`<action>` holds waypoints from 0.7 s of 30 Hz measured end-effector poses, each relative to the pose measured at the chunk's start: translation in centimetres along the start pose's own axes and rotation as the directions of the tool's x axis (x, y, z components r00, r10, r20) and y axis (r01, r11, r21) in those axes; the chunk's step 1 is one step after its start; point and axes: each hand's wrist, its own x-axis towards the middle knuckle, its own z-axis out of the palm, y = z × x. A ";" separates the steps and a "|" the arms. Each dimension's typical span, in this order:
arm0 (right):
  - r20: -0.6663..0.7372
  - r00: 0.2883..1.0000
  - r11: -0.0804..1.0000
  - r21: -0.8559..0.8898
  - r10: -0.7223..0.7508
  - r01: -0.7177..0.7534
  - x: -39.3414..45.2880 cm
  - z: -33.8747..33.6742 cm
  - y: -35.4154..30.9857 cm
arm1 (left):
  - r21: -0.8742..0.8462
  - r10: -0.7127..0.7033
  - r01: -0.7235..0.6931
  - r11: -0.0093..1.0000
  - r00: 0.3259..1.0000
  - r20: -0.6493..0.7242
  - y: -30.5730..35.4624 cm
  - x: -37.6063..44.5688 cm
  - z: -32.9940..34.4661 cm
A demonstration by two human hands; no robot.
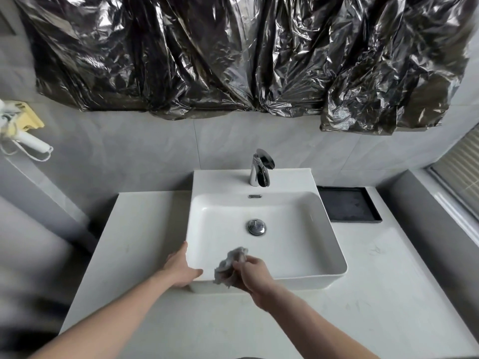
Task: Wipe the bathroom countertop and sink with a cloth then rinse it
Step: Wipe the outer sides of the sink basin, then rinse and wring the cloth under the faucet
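A white rectangular sink (305, 203) stands on a pale marble countertop (375, 294), with a chrome drain plug (256, 226) in its basin. My right hand (252, 275) is shut on a crumpled grey cloth (230, 265), held over the sink's front rim. My left hand (181, 268) grips the sink's front left corner, thumb along the left wall. A chrome faucet (260, 168) stands at the back of the sink; no water is seen running.
A black tray (347, 204) lies on the counter right of the sink. Black plastic sheeting (246, 53) covers the wall above. A white hair dryer (28, 141) hangs at the left wall. A window ledge (445, 198) runs along the right.
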 end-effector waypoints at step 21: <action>0.167 0.826 0.413 -0.802 -0.538 0.432 -4.4 -2.3 -10.6 | -0.383 0.506 -0.597 0.705 0.802 -0.319 9.8 -6.9 -6.6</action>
